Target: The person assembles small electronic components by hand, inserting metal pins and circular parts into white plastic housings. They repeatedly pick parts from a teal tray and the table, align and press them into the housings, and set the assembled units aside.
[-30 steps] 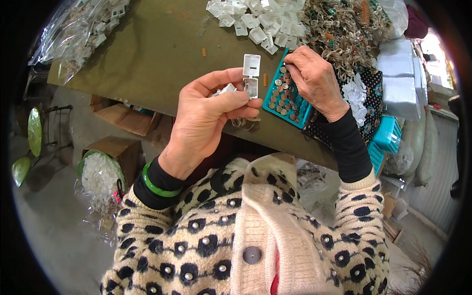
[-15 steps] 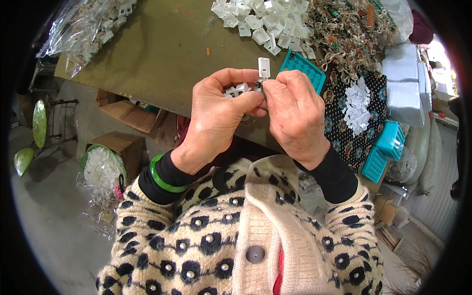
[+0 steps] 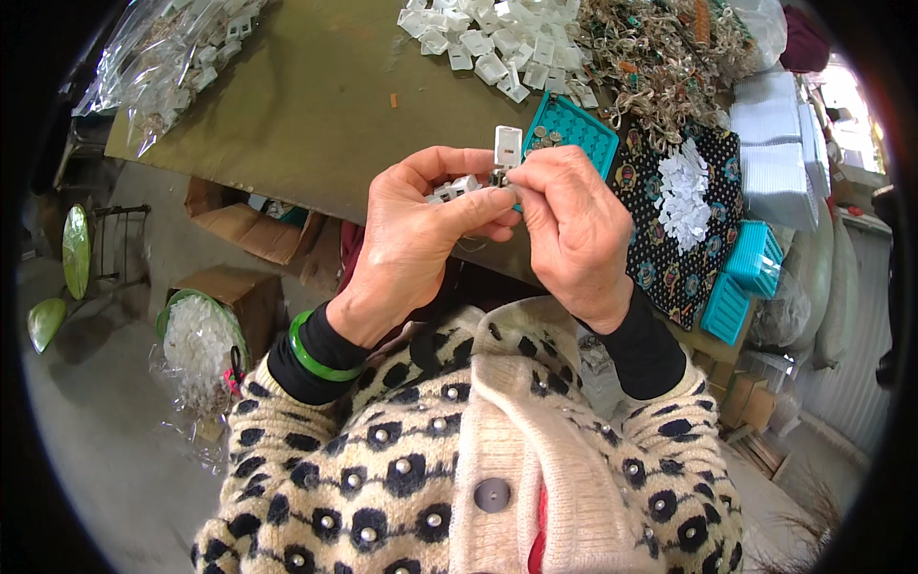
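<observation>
Centre frame, the left hand (image 3: 413,228) pinches a white case (image 3: 508,145), lid not yet shut, the right hand (image 3: 579,230) meets it, grip hidden, while discs (image 3: 544,135) remain in the teal tray (image 3: 585,140), upper centre, beneath heaped cases (image 3: 502,40).

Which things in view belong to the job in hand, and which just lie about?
Likely in the job:
left hand
right hand
open white case
teal tray
loose white cases

Likely lying about:
cardboard box below the table
orange bit
</observation>
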`<move>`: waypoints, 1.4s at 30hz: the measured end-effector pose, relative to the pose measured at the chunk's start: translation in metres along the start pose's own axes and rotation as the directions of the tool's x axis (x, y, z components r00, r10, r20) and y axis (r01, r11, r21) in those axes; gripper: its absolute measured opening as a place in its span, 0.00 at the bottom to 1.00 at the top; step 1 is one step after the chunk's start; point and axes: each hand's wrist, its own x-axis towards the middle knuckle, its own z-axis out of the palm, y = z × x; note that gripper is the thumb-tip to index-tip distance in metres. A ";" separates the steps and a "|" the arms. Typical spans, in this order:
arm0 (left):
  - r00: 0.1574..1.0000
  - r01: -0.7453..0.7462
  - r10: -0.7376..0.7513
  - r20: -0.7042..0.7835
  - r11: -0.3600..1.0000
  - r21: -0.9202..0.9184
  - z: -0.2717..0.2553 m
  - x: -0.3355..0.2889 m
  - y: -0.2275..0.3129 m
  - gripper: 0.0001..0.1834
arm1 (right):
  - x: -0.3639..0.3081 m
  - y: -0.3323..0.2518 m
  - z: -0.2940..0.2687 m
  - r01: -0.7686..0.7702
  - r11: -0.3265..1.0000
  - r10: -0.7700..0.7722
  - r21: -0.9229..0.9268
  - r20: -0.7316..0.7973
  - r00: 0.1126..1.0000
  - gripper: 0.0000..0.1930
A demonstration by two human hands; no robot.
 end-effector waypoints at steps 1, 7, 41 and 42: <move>1.000 0.014 -0.014 -0.001 1.000 0.014 -0.001 -0.001 -0.001 0.14 | -0.001 0.000 -0.001 -0.026 0.998 0.026 0.058 0.015 1.000 0.08; 0.997 0.061 -0.061 0.039 0.998 0.017 -0.012 -0.001 -0.001 0.09 | -0.001 0.028 -0.019 -0.198 0.976 0.195 -0.089 -0.038 0.980 0.04; 0.979 0.102 -0.038 0.200 0.943 -0.318 -0.030 0.014 -0.008 0.13 | 0.016 0.006 0.021 0.086 0.993 -0.097 -0.087 -0.139 0.985 0.08; 0.977 0.095 -0.026 0.212 0.943 -0.318 -0.031 0.014 -0.008 0.13 | 0.015 0.006 0.021 0.090 0.991 -0.102 -0.095 -0.125 0.987 0.08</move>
